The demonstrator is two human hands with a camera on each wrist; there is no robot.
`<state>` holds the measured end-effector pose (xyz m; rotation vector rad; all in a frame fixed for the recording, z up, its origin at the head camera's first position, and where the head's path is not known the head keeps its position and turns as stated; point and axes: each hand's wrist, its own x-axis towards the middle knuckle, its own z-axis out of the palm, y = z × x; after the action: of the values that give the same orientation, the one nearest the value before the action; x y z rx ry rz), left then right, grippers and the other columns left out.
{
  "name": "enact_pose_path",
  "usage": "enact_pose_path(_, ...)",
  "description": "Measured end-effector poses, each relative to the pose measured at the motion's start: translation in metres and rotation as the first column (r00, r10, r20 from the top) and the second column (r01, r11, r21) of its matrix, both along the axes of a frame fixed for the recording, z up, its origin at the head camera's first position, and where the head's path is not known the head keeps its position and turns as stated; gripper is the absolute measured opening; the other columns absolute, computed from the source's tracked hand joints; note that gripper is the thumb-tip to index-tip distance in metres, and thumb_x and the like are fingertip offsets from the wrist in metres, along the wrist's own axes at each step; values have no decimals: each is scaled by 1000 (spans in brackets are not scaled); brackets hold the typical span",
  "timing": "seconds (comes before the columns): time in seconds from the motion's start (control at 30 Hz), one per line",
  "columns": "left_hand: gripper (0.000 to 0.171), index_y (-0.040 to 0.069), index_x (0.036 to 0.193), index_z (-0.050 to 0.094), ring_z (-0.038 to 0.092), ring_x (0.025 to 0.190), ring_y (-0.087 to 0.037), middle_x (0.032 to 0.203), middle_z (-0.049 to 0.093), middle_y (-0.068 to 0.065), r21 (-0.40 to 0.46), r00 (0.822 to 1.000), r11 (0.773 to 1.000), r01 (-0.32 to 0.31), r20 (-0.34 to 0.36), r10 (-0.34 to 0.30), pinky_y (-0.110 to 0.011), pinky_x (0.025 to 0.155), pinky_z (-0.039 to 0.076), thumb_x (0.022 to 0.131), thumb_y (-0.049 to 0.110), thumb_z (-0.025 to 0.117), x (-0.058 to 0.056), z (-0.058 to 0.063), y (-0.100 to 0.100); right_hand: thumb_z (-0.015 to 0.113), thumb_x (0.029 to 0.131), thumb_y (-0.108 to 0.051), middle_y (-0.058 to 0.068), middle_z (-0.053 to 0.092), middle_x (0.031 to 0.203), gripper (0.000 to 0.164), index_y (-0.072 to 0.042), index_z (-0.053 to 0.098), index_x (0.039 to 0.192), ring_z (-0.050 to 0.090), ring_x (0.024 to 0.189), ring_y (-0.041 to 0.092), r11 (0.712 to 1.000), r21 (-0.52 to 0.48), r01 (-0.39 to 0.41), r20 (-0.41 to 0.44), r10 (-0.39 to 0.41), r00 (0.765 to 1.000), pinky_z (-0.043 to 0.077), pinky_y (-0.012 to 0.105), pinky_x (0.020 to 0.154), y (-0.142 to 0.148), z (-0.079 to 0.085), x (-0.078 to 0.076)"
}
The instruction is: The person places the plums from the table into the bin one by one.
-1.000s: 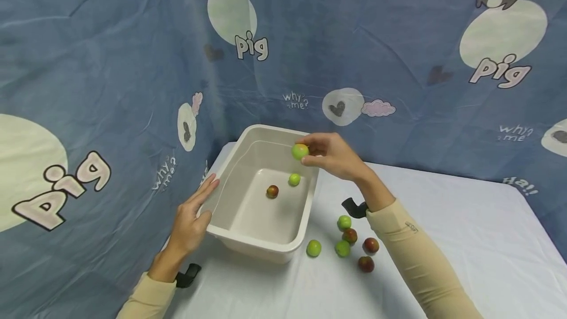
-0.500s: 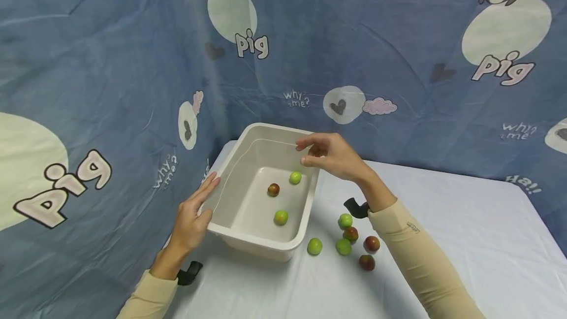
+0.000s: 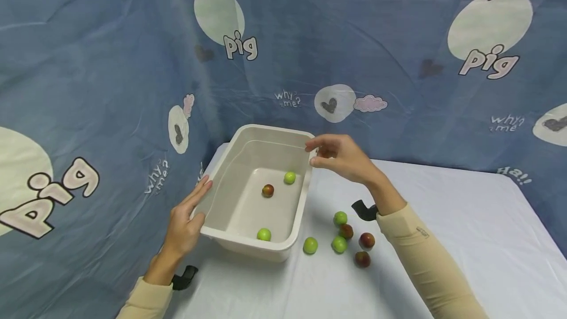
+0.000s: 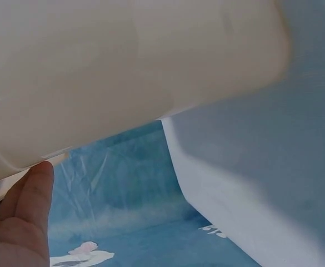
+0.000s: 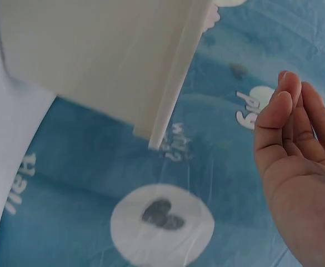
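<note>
A pale plastic bin [image 3: 250, 246] stands on the white-covered table in the head view. Inside lie a reddish-brown round fruit [image 3: 267, 190], a green fruit [image 3: 290, 177] near the right wall, and another green fruit [image 3: 264, 234] by the front wall. My left hand [image 3: 183, 223] rests against the bin's left rim with its fingers straight; in the left wrist view its fingers [image 4: 33, 197] touch the rim. Over the right rim hovers my right hand [image 3: 338, 158], fingers loosely bent, holding nothing. The right wrist view shows this hand [image 5: 298, 167] apart from the bin wall.
Several more fruits lie on the table right of the bin, among them a green fruit [image 3: 310, 245] and a reddish-brown fruit [image 3: 362, 259]. A blue printed curtain [image 3: 398, 63] hangs behind and to the left. White cloth [image 3: 456, 220] covers the table.
My right hand has let go of a green fruit, which dropped into the bin and rolled to its front wall. That hand has since shifted slightly right; my left hand stays at the rim.
</note>
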<state>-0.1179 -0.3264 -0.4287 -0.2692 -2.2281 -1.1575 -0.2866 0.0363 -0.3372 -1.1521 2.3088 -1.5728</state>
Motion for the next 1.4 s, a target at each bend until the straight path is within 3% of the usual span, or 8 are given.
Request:
enact_pose_path(0.23, 73, 1, 138, 63, 49, 136, -30, 146, 55, -16, -3, 1000, 1000, -13, 1, 13, -13, 104, 33, 70, -19, 48, 2, 0, 0, 79, 89, -10, 9, 70, 118, 43, 1, 67, 128, 64, 90, 27, 999, 0, 44, 28, -44, 999, 53, 34, 78, 32, -8, 3)
enact_pose_path(0.77, 73, 2, 139, 62, 48, 138, -19, 146, 55, -17, 13, 1000, 1000, -6, 7, 6, -14, 104, 34, 71, -19, 46, 2, 2, 4, 77, 90, -6, 11, 68, 119, 44, -1, 65, 132, 64, 89, 25, 986, -28, 166, 57, -164, 985, 55, 28, 77, 108, -22, 16)
enact_pose_path(1.17, 73, 1, 141, 59, 45, 140, -17, 149, 52, -17, -13, 999, 1000, 1, 50, -1, -14, 104, 34, 73, -18, 44, 6, 4, 4, 78, 88, -5, 9, 69, 117, 44, 0, 66, 130, 65, 87, 22, 967, -74, 245, 71, -240, 968, 56, 28, 75, 145, -35, 26)
enact_pose_path(1.4, 74, 2, 142, 59, 44, 141, -18, 150, 51, -15, -12, 998, 1000, -1, 64, 1, -14, 106, 33, 73, -20, 44, 7, 9, 9, 77, 88, -1, 6, 69, 116, 44, 3, 65, 129, 65, 86, 19, 958, -132, 255, 104, -243, 964, 56, 26, 74, 160, -44, 32)
